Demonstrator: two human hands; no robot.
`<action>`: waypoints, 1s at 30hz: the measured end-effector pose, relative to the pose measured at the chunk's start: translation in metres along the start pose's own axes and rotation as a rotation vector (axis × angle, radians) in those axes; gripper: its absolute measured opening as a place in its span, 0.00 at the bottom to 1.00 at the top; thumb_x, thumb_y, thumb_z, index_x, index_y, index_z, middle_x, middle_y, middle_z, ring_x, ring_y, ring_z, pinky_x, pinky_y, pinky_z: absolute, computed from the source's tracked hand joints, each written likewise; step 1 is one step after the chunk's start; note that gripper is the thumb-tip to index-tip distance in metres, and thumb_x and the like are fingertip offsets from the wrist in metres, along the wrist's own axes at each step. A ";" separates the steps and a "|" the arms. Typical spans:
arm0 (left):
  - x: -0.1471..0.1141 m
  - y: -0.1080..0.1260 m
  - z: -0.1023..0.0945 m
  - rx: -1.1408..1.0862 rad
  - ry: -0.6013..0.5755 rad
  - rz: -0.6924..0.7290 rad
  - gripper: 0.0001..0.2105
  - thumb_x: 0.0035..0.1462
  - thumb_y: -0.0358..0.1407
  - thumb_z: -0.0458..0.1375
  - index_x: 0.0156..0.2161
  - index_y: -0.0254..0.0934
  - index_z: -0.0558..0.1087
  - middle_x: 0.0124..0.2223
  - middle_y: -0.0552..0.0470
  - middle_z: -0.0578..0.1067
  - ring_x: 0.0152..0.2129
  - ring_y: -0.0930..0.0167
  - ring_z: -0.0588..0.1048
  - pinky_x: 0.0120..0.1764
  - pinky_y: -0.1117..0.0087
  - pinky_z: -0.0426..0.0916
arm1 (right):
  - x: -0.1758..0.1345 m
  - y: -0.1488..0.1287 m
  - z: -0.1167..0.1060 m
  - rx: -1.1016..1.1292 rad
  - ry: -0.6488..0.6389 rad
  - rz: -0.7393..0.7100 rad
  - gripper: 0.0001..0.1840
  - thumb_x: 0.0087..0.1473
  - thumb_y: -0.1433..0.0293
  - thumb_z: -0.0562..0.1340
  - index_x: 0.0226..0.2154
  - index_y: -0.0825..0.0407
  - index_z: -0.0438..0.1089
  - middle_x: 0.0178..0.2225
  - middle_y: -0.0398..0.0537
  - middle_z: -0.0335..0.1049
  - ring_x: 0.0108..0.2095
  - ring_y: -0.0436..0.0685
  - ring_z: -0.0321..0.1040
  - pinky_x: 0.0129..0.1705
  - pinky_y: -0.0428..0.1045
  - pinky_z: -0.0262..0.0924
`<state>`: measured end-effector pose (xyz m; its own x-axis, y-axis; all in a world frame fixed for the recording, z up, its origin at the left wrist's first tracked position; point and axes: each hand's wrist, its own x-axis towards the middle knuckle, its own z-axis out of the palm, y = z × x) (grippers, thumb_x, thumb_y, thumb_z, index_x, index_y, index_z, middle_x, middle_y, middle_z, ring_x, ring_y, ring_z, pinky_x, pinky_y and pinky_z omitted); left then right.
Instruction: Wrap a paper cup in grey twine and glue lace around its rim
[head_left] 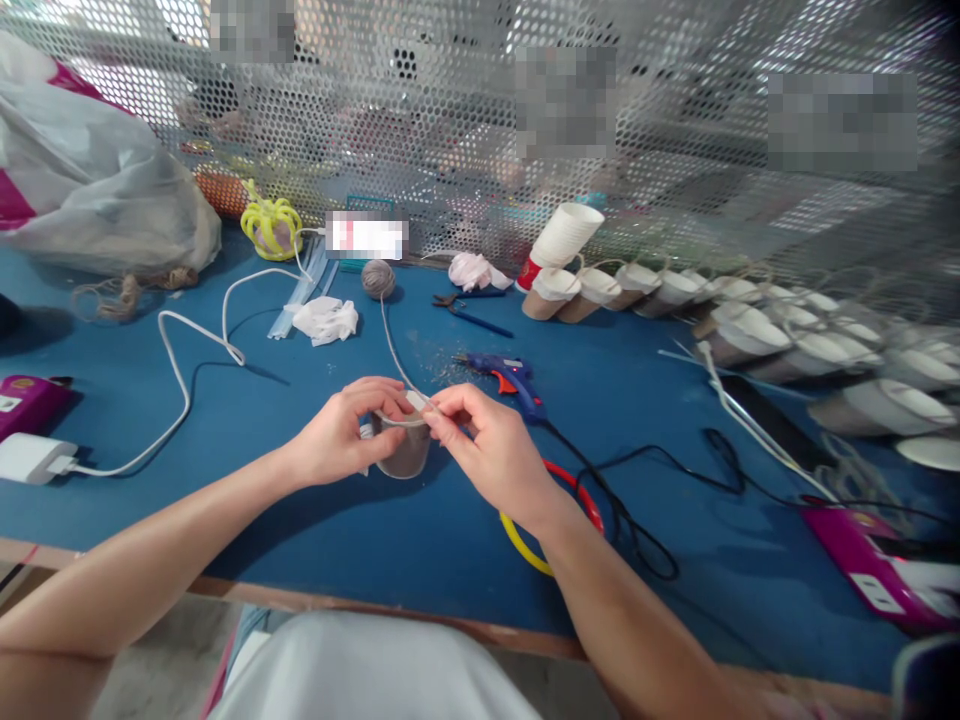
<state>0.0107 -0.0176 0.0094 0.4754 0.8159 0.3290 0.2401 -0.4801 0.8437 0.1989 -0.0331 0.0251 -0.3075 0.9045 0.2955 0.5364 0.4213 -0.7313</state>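
Over the near part of the worktop, the fingers of the left hand grip the cup by its rim; those of the right hand pinch the cord there. The step looks like fixing cord along the rim; next, it likely needs pressing snug. Beyond lie the glue gun, then the ball the cord runs to.

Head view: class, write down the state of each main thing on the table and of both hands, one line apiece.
Left hand: gripping the cup at its rim
Right hand: pinching the cord
Cup: upright
Yarn ball: partly unwound
Glue gun: lying on its side
Pliers: lying, handles spread
White paper cups: nested, leaning
White tissue: crumpled
White cable: plugged into the adapter
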 end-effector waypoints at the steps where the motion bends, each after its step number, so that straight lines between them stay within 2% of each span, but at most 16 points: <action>1: 0.000 -0.001 -0.001 -0.012 0.001 -0.018 0.01 0.49 0.29 0.55 0.29 0.36 0.67 0.40 0.44 0.76 0.48 0.63 0.69 0.50 0.58 0.63 | 0.000 0.001 0.001 0.030 0.010 0.010 0.07 0.55 0.68 0.57 0.26 0.49 0.60 0.31 0.47 0.69 0.30 0.53 0.67 0.33 0.50 0.63; 6: 0.000 -0.004 -0.002 -0.036 0.012 -0.074 0.02 0.51 0.31 0.55 0.29 0.36 0.67 0.40 0.43 0.76 0.50 0.61 0.68 0.51 0.57 0.61 | -0.001 0.004 0.003 0.090 0.013 -0.003 0.07 0.55 0.69 0.57 0.26 0.50 0.60 0.36 0.50 0.70 0.36 0.56 0.69 0.37 0.52 0.63; 30: -0.001 -0.010 -0.003 -0.095 0.016 -0.103 0.02 0.51 0.31 0.56 0.31 0.35 0.68 0.41 0.45 0.75 0.49 0.63 0.68 0.52 0.59 0.61 | 0.001 0.006 0.005 0.119 0.022 -0.029 0.07 0.53 0.72 0.57 0.25 0.49 0.60 0.37 0.48 0.70 0.37 0.55 0.69 0.40 0.51 0.63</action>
<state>0.0051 -0.0128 0.0022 0.4390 0.8647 0.2440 0.2053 -0.3609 0.9097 0.1978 -0.0299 0.0185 -0.3030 0.8940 0.3301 0.4305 0.4374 -0.7895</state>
